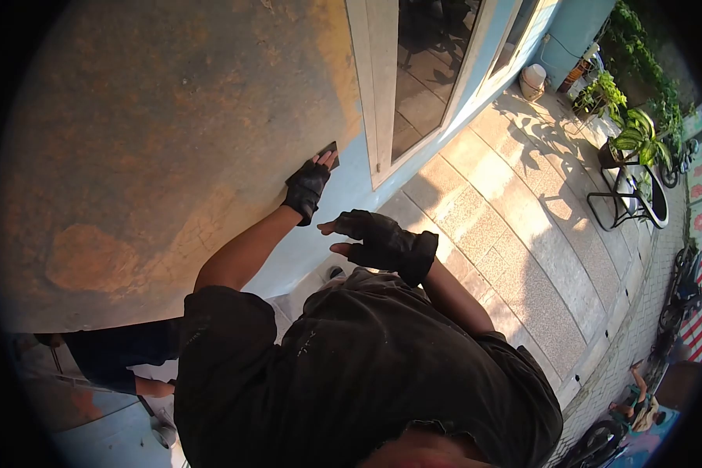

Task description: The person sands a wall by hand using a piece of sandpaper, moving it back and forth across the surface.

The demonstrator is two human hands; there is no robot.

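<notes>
- Wide, flat run along the wall (187,156), left of the left hand (309,184); open to pass, surface patchy.
- Blocked at the left hand: flat dark piece (332,148) against the wall.
- Short open gap between the left hand and right hand (382,238); tight, easy to bump.
- Stopped on the upper right of the wall by the window frame (378,86).
- Open air right of the right hand, over the paved floor (491,226).
- Hemmed in below by the torso (413,366).
- Lower left: another person (121,355) beyond the wall edge, in the way there.
- Far right: chair (646,212), potted plants (638,136), white bucket (533,78); well apart from both hands.
</notes>
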